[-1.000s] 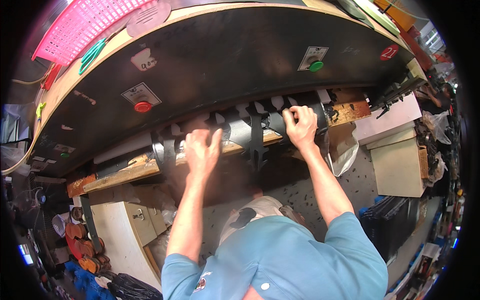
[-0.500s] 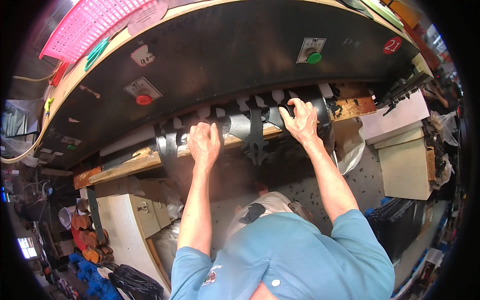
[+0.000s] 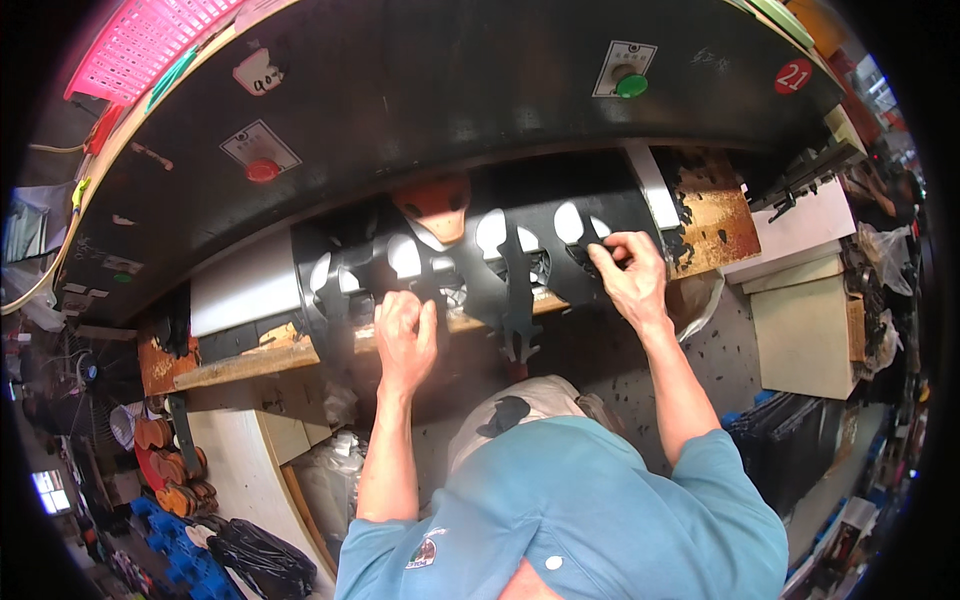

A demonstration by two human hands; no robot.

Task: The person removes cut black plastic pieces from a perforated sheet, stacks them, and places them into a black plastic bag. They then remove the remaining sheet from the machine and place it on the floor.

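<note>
1. Black panel (image 3: 450, 85): spans 12 o'clock, taking the person as the dial's centre.
2. Surface (image 3: 247, 364): worn, wood-edged, below the panel, running from 10 to 1 o'clock.
3. Pale cabinet (image 3: 225, 450): at 9 o'clock.
4. Black sheet (image 3: 478, 285): on the surface at 12 o'clock, pierced by rounded cut-outs; ragged strips overhang the near edge.
5. Left hand (image 3: 405, 335): toward 11 o'clock, at the sheet's near edge. Fingers curled inward; from where I stand I cannot tell whether they grasp it.
6. Right hand (image 3: 633, 278): at 1 o'clock, by the sheet's right part. Thumb and forefinger drawn together, pinching its margin.
7. Orange-brown piece (image 3: 437, 207): between 11 and 12 o'clock, at the sheet's far side.
8. Green button (image 3: 631, 86): on the panel, between 12 and 1 o'clock.
9. Red button (image 3: 262, 171): same panel, toward 11 o'clock.
</note>
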